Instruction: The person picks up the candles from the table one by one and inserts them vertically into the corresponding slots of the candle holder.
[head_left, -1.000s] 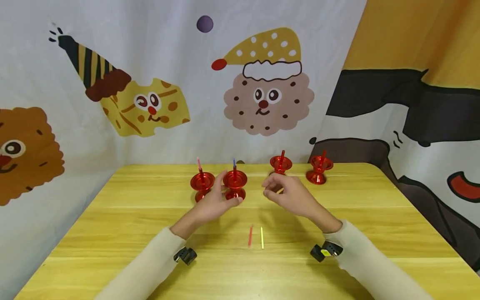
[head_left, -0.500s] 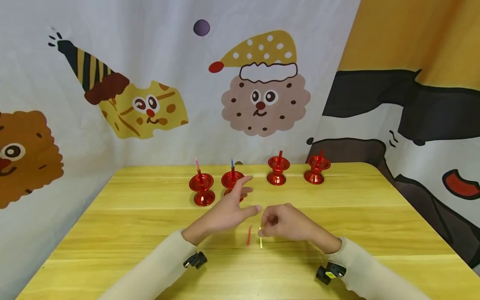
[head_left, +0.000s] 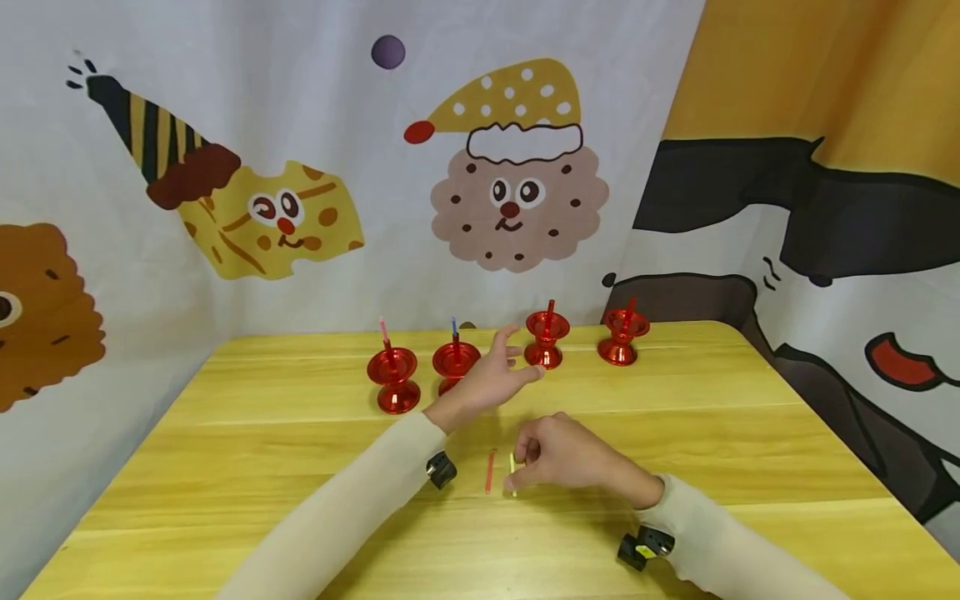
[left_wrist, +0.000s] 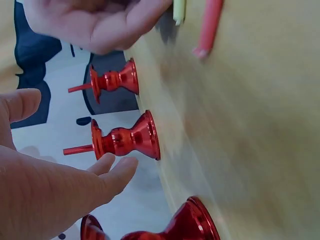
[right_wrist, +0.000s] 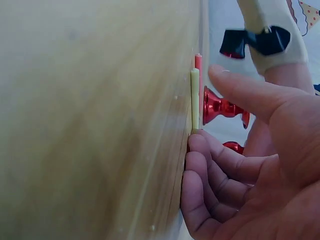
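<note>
My left hand (head_left: 491,379), fingers spread, reaches beside a shiny red candle holder (head_left: 546,329) with a bare red stem. In the left wrist view its fingertips (left_wrist: 122,172) are near that holder; contact cannot be told. My right hand (head_left: 570,450) is low over the table at a thin yellow candle (right_wrist: 195,100). Its curled fingers are at the candle's far end, while the thumb stands apart from them. A red candle (head_left: 490,472) lies just left of the yellow one. The left hand partly hides a holder (head_left: 453,358) bearing a blue candle (head_left: 454,327).
At the left stands a red holder (head_left: 396,383) with a pink candle (head_left: 384,330). Another holder (head_left: 621,337) with a bare stem stands at the right. Behind the wooden table (head_left: 247,467) hangs a cartoon-printed cloth (head_left: 315,83).
My left hand has moved right, from around the blue-candle holder to beside the third holder. My right hand has come down and back from near the holders to the yellow candle.
</note>
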